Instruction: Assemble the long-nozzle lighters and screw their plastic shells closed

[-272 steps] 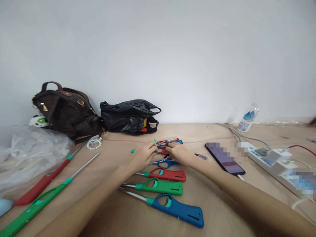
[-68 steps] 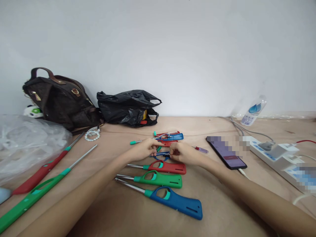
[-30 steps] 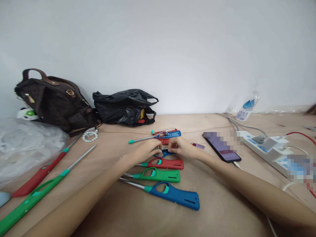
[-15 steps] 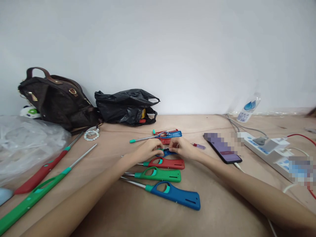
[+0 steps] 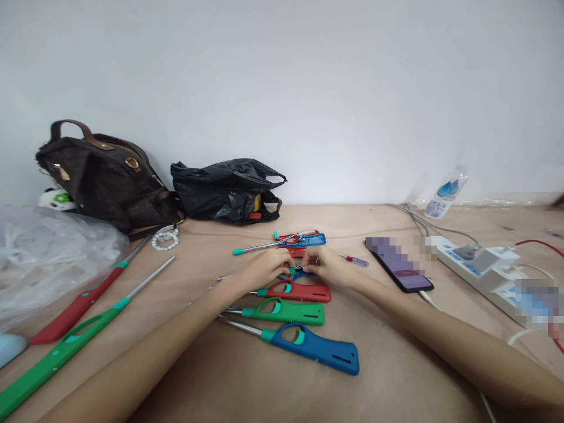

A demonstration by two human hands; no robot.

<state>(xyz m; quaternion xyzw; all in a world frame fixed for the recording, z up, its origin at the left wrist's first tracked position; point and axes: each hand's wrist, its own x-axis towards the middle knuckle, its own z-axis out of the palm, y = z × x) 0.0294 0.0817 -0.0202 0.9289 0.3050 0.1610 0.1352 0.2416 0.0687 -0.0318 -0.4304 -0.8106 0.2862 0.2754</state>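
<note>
My left hand pinches a small teal part, which looks like a lighter trigger. Opposite it, the closed fingertips of my right hand are at a small black piece with thin wire, joined to or touching the teal part. Both hands are over an opened blue lighter shell, mostly covered by the fingers. Just beyond lies another open blue lighter half with wires and a metal tube, on red shell pieces. Nearer me lie whole red, green and blue gas lighters.
A purple-handled screwdriver, a phone and a white power strip lie to the right. Leftward are long red and green lighters, a bead bracelet and a clear plastic bag. A black bag stands behind.
The teal part and black piece show more plainly between my fingertips. Both hands stay at nearly the same spot; the whole view has shifted very slightly.
</note>
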